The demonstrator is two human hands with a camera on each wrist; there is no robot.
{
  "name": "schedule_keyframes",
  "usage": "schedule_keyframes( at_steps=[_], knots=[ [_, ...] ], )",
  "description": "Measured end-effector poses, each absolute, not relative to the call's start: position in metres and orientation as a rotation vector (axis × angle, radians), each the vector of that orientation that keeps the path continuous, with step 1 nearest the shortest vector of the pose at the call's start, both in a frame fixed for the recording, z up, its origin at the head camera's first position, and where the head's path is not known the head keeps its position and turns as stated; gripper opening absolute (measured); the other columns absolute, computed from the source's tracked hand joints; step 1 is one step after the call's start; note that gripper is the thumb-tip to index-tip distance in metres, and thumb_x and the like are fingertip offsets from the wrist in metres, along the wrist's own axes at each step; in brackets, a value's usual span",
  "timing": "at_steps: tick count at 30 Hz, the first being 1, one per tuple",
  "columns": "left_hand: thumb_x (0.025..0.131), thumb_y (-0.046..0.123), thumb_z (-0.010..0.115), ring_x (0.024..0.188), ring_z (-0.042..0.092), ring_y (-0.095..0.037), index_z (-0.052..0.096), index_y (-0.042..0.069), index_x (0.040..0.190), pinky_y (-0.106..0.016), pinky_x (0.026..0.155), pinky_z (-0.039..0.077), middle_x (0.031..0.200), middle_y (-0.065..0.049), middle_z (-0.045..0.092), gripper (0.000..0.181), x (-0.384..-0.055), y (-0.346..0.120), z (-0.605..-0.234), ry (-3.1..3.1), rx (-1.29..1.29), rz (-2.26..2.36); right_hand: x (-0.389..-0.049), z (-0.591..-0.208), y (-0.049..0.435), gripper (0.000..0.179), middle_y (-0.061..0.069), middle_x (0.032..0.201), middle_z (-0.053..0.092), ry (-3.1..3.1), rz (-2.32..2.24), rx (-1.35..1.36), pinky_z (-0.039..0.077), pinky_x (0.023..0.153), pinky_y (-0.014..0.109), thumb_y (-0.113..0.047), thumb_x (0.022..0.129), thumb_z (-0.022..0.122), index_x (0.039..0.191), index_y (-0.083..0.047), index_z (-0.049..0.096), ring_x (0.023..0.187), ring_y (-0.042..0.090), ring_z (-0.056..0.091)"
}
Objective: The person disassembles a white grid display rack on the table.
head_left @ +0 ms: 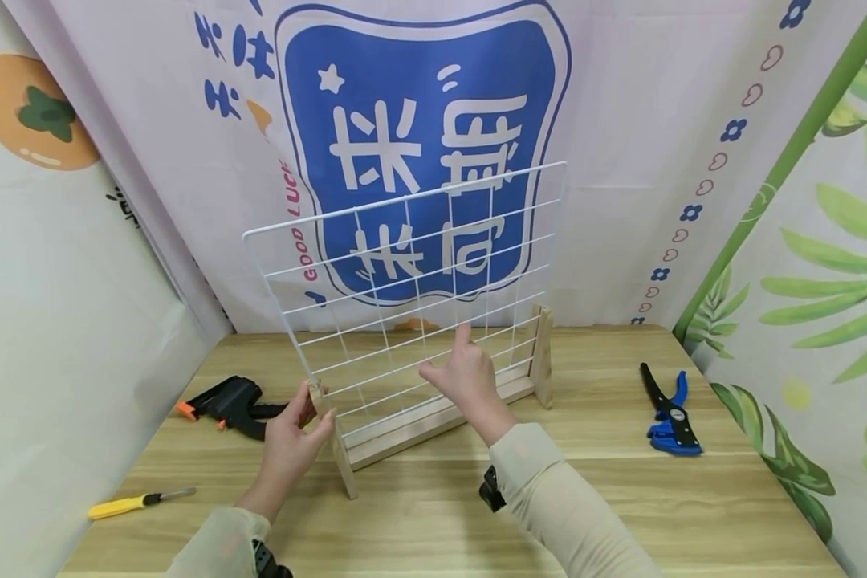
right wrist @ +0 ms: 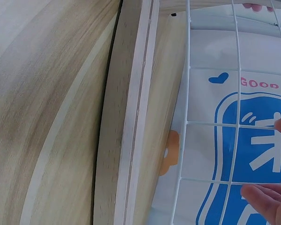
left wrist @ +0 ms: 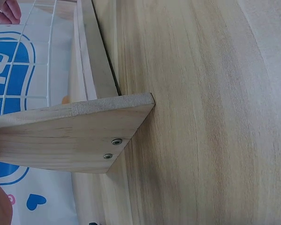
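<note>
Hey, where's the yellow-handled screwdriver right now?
In the head view, the yellow-handled screwdriver lies near the left edge of the table, left of the left hand and below the black clamp.

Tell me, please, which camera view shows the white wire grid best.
The head view: it shows nearly all of the white wire grid, with the right hand covering a little lower down. The left wrist view shows only a section at upper left; the right wrist view, a section at right.
</note>
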State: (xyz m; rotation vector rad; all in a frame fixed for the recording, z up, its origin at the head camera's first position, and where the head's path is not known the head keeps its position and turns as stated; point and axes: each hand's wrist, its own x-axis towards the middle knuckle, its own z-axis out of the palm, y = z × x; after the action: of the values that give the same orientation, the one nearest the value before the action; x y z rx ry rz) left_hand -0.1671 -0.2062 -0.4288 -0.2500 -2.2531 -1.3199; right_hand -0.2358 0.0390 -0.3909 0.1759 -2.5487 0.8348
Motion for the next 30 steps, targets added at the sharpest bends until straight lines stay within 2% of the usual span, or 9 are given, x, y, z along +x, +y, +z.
schedule_keyframes(
  at_steps=[6, 13, 18, 23, 30],
  knots=[
    [0.075, -0.011, 0.067, 0.095, 0.051, 0.011, 0.054, -0.012, 0.12, -0.002, 0.078, 0.043, 0.107, -0.026, 0.064, 0.046, -0.155, -0.196, -0.41, -2.281, -0.228, -1.272, -0.235, -0.391, 0.04, 0.062, 0.001, 0.049, 0.04, -2.535, 0.838, 0.184, 0.029, 0.031, 0.022, -0.036, 0.066, 0.073, 0.103, 0.0, 0.039, 0.039, 0.015, 0.037],
    [0.075, -0.008, 0.068, 0.093, 0.048, 0.019, 0.056, -0.007, 0.12, -0.001, 0.078, 0.042, 0.107, -0.024, 0.065, 0.046, -0.169, -0.207, -0.433, -2.25, -0.263, -1.275, -0.236, -0.391, 0.04, 0.059, 0.0, 0.049, 0.039, -2.512, 0.835, 0.184, 0.029, 0.031, 0.023, -0.035, 0.065, 0.072, 0.101, -0.001, 0.04, 0.039, 0.015, 0.036],
    [0.075, -0.008, 0.068, 0.094, 0.049, 0.017, 0.055, -0.007, 0.122, -0.001, 0.078, 0.043, 0.107, -0.024, 0.064, 0.048, -0.17, -0.207, -0.433, -2.249, -0.252, -1.283, -0.235, -0.388, 0.039, 0.061, 0.0, 0.049, 0.04, -2.523, 0.85, 0.166, 0.03, 0.032, 0.023, -0.036, 0.066, 0.073, 0.103, -0.001, 0.04, 0.04, 0.015, 0.036],
    [0.075, -0.008, 0.069, 0.094, 0.049, 0.015, 0.051, -0.01, 0.125, 0.0, 0.078, 0.041, 0.108, -0.025, 0.064, 0.053, -0.169, -0.206, -0.432, -2.254, -0.217, -1.295, -0.235, -0.384, 0.039, 0.062, -0.001, 0.05, 0.039, -2.527, 0.88, 0.16, 0.029, 0.033, 0.023, -0.037, 0.066, 0.073, 0.104, -0.001, 0.041, 0.041, 0.014, 0.036],
    [0.072, -0.015, 0.066, 0.091, 0.045, 0.021, 0.05, -0.017, 0.121, 0.0, 0.077, 0.042, 0.103, -0.031, 0.062, 0.051, -0.157, -0.195, -0.413, -2.23, -0.227, -1.305, -0.235, -0.381, 0.039, 0.06, -0.005, 0.048, 0.034, -2.502, 0.856, 0.179, 0.026, 0.032, 0.021, -0.036, 0.066, 0.073, 0.103, -0.001, 0.041, 0.04, 0.012, 0.033]
  ],
)
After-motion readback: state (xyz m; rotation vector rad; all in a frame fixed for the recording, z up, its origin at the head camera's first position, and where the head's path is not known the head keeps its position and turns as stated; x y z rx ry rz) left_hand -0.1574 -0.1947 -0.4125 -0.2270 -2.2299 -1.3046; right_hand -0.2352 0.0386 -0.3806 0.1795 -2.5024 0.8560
